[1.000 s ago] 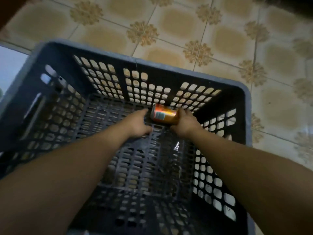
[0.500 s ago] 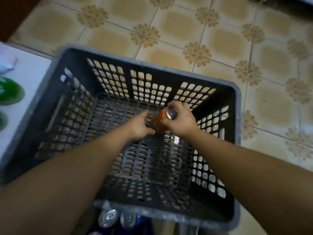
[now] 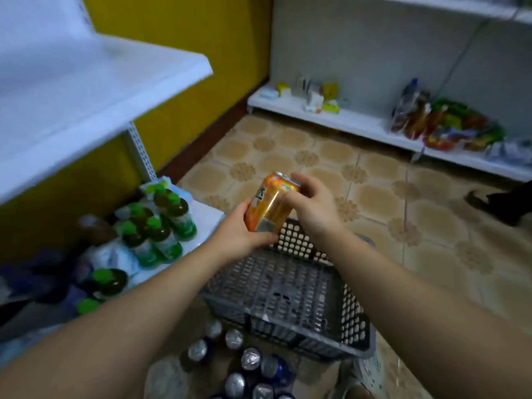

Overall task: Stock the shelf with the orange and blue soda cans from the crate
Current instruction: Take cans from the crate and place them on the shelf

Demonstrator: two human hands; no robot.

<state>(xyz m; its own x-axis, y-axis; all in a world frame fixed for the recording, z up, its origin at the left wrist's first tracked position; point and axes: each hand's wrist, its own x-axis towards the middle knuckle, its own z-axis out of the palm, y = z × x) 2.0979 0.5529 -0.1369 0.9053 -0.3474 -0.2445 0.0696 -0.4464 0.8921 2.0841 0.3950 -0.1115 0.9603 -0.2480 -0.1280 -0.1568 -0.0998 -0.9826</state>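
The left hand (image 3: pixel 241 236) cups the base of the orange aluminium soda can (image 3: pixel 269 201) and the right hand (image 3: pixel 312 203) grips its top. The can hangs tilted, top away, above the grey slotted plastic crate (image 3: pixel 288 286). The white metal shelf (image 3: pixel 100 90) lies leftward, nearer the left hand.

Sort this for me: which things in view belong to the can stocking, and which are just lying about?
Job: orange can, gripped by left hand and right hand; grey crate; blue cans beside it; white shelf at left, probably.
Lying about: green-capped bottles; snack packets and small boxes on the far shelf.
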